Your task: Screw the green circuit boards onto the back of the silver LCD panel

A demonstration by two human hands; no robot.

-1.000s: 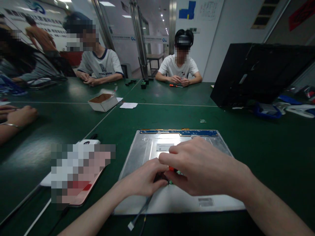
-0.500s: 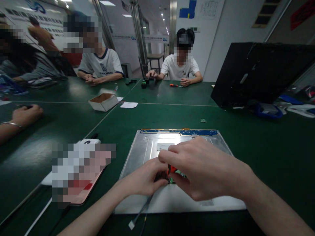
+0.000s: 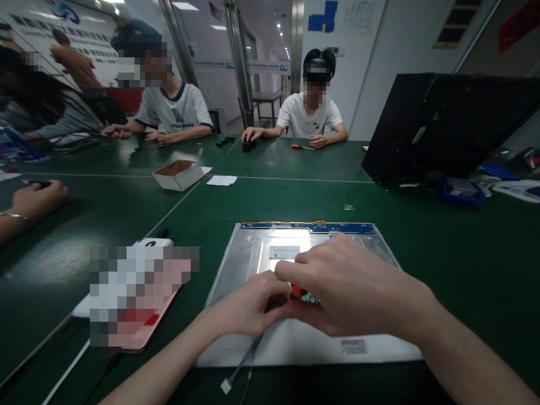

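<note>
A silver metal display panel (image 3: 253, 253) lies flat on the green table (image 3: 442, 253) in front of me, a blue circuit strip (image 3: 307, 227) along its far edge. My left hand (image 3: 247, 306) and my right hand (image 3: 350, 287) meet over the panel's middle, both with fingers closed. Between them shows a small orange-handled tool (image 3: 298, 292), gripped by my right hand, beside a bit of green board (image 3: 314, 299). What my left fingers pinch is hidden. A flat ribbon cable (image 3: 238, 368) trails from under the hands over the panel's near edge.
A phone-like pink and white object (image 3: 139, 292) lies left of the panel. A small open cardboard box (image 3: 178, 174) and paper (image 3: 220, 180) sit farther back. A black monitor shell (image 3: 442, 124) stands at right. Other people sit across and at left; an arm (image 3: 25, 211) rests at left.
My hands stayed over the panel, the right shifting slightly around the orange tool. The person across reached a hand left to a black object. The arm at left moved a little.
</note>
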